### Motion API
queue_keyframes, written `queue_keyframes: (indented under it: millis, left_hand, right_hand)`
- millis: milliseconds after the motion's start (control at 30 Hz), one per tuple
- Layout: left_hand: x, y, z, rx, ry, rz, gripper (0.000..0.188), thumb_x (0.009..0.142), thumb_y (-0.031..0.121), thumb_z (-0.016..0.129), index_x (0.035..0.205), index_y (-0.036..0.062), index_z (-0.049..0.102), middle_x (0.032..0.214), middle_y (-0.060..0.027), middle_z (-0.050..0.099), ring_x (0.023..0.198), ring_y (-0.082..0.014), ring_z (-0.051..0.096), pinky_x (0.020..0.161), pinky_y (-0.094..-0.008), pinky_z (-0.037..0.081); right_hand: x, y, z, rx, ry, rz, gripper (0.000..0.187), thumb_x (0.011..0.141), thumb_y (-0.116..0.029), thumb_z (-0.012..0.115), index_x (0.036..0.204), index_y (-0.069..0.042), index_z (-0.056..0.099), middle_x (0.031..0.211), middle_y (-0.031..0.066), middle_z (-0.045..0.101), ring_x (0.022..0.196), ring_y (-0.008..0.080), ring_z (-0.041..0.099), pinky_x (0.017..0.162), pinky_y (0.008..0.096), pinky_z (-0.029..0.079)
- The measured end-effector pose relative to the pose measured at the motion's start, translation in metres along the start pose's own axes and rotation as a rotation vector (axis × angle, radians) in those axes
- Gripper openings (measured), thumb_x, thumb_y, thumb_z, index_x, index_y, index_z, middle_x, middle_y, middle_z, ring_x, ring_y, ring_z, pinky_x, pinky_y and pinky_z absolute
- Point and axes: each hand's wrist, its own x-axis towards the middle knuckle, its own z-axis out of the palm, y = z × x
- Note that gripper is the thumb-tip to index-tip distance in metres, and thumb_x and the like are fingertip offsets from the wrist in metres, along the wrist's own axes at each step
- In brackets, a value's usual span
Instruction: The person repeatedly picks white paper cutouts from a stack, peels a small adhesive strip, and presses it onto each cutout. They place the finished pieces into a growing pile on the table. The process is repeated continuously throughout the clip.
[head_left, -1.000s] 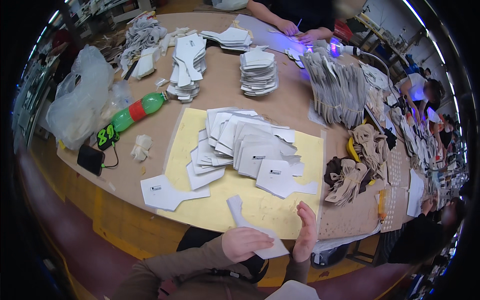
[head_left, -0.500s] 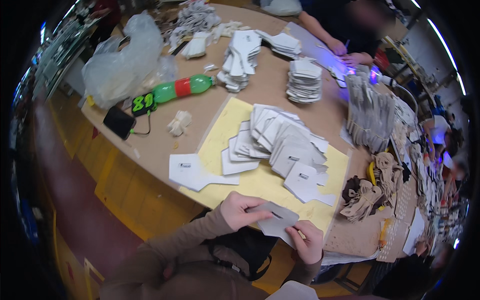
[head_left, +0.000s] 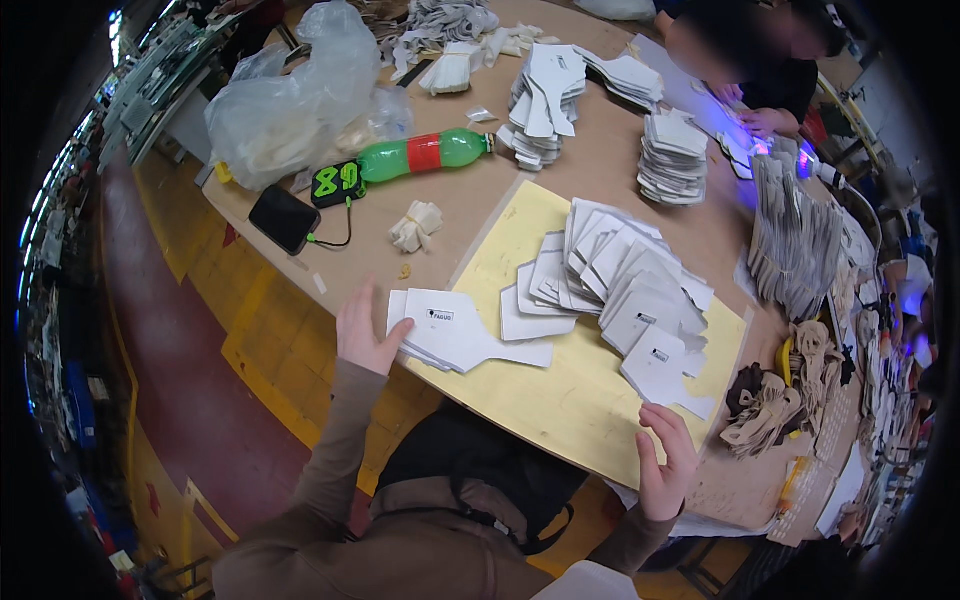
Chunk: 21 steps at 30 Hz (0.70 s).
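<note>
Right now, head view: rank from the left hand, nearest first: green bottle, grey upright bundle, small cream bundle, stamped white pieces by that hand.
1. White pieces, just right of the left hand
2. Small cream bundle, behind them
3. Green bottle, farther back
4. Grey upright bundle, far right

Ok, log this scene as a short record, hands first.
Left hand: open, thumb at the left edge of the overlapping white pieces
Right hand: open, empty, below the fanned white pile
Yellow sheet: under the fanned pile, on the brown tabletop
Green bottle: lying on its side, red label
Black slab: cabled to a black-and-green block
Far side: a co-worker's hand
</note>
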Motion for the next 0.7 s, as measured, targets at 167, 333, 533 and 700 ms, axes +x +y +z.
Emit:
queue_keyframes:
  millis: [167, 333, 533, 700]
  left_hand:
    - [-0.001, 0.018, 0.009, -0.034, -0.115, 0.095, 0.068, 0.078, 0.022, 0.084, 0.137, 0.0042, 0.054, 0.133, -0.0212, 0.054, 0.131, -0.0417, 0.045, 0.112, -0.0476, 0.037]
    - [0.008, 0.013, 0.012, -0.299, -0.088, 0.01, 0.057, 0.073, 0.001, 0.082, 0.125, 0.0029, 0.059, 0.125, -0.014, 0.053, 0.119, -0.0304, 0.054, 0.104, -0.0411, 0.046]
    - [0.025, -0.028, -0.001, -0.812, 0.036, -0.203, 0.071, 0.073, -0.012, 0.078, 0.136, 0.0055, 0.051, 0.142, -0.0114, 0.048, 0.116, -0.0208, 0.056, 0.096, -0.0337, 0.051]
    - [0.045, -0.049, -0.031, -0.477, 0.247, -0.166, 0.064, 0.08, -0.009, 0.074, 0.138, 0.0052, 0.05, 0.138, -0.0109, 0.053, 0.12, -0.0208, 0.058, 0.096, -0.0335, 0.05]
  right_hand:
    - [0.007, -0.007, 0.004, -0.029, -0.035, -0.042, 0.028, 0.086, 0.003, 0.07, 0.113, 0.0, 0.071, 0.12, 0.0153, 0.068, 0.11, 0.0318, 0.066, 0.096, 0.0367, 0.051]
    - [0.007, 0.004, 0.0, -0.113, 0.035, -0.043, 0.03, 0.086, -0.001, 0.072, 0.116, -0.002, 0.071, 0.123, 0.0147, 0.067, 0.111, 0.0325, 0.064, 0.095, 0.0392, 0.051]
    - [0.031, 0.063, 0.015, -0.401, 0.318, 0.052, 0.046, 0.086, -0.005, 0.072, 0.131, -0.001, 0.061, 0.135, 0.0184, 0.059, 0.123, 0.0376, 0.055, 0.105, 0.0432, 0.044]
    - [0.025, 0.082, 0.023, -0.334, 0.265, 0.171, 0.057, 0.083, -0.006, 0.075, 0.136, -0.001, 0.057, 0.118, 0.0167, 0.059, 0.109, 0.0356, 0.055, 0.1, 0.0475, 0.043]
